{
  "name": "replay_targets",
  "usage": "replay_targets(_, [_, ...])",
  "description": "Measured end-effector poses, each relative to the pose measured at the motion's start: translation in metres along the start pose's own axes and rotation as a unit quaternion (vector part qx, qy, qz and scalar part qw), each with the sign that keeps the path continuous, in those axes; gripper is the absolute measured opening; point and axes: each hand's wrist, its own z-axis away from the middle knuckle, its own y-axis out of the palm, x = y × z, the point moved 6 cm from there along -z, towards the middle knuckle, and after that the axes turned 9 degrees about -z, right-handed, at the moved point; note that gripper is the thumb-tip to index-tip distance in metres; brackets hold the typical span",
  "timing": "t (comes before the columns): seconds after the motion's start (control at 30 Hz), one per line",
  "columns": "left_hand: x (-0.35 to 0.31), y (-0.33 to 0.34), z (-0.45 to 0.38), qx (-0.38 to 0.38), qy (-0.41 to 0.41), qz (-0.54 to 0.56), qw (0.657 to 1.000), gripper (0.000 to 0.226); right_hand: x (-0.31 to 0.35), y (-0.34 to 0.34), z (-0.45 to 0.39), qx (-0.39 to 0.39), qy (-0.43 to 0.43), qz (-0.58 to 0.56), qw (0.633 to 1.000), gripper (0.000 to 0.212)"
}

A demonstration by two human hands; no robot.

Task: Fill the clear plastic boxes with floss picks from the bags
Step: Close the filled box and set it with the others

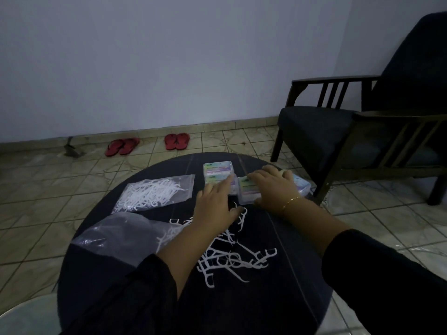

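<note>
Round dark counter [278,298], landmark. Beyond it: two pairs of red flip-flops [147,144], dark wooden armchair [350,131], tiled floor, pale wall. On it: clear zip bag of white floss picks [154,192], emptied clear bag [121,234], loose white floss picks [232,259], clear plastic boxes with pastel labels [219,169]. My left hand [215,209] lies flat, fingers straight, touching one box. My right hand [273,186] clasps another box.

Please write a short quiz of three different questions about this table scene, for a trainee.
1. True or false: the sealed bag of floss picks lies left of the clear plastic boxes.
2. What lies loose on the round table? A) floss picks B) coins C) spoons
3. Which hand covers the nearest box?

Key: 1 true; 2 A; 3 the right hand, beside the left hand.
</note>
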Motion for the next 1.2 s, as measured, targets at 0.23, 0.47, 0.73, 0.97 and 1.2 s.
replay_targets(0.23, [-0.034,0.023,0.022,0.127,0.004,0.101,0.987,0.11,0.0,0.011,0.069,-0.015,0.024,-0.019,0.999,0.059])
replay_targets(0.47, [-0.039,0.037,0.041,0.147,-0.033,0.128,0.98,0.113,0.0,0.029,0.095,-0.003,0.027,-0.016,0.999,0.056])
replay_targets(0.73, [-0.028,0.041,0.056,0.132,-0.07,0.135,0.98,0.091,0.015,0.04,0.102,0.039,-0.05,0.091,0.994,0.055])
replay_targets(0.97, [-0.03,0.044,0.06,0.121,-0.051,0.066,0.989,0.082,0.028,0.038,0.105,0.049,-0.055,0.149,0.986,0.053])
replay_targets(1.2, [-0.037,0.035,0.066,0.092,-0.022,0.036,0.995,0.079,0.034,0.039,0.105,0.058,-0.028,0.144,0.987,0.051])
